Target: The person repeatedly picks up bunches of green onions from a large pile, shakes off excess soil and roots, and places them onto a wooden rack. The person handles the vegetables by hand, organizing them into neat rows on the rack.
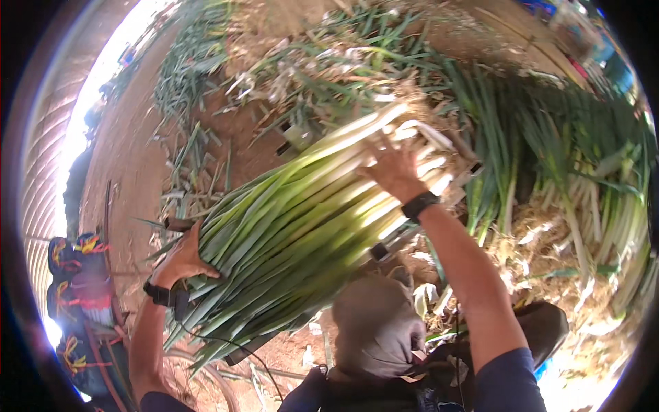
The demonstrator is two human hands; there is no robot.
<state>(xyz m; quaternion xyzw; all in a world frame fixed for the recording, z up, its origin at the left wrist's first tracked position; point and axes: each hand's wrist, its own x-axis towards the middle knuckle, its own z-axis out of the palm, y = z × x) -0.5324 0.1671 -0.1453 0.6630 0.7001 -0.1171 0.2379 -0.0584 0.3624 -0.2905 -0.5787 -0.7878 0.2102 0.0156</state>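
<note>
A broad layer of long green onions [288,221] lies slantwise before me, green leaves at lower left and white stalks with roots at upper right. Against the leaf ends at the left rests my left hand [185,257], its thumb and fingers spread apart around the edge. My right hand [394,167] lies over the white stalks with its fingers splayed, slightly blurred. Beneath the onions is a support, mostly hidden; a dark end piece [379,252] shows at its near side. Each wrist wears a black band.
More green onions [607,206] are heaped at the right, roots towards me. Cut leaves and peelings [329,67] litter the soil beyond. My knee [376,324] is close below the layer. Dark bags with coloured ties [72,298] stand at far left. A thin cable [247,350] trails from my left wrist.
</note>
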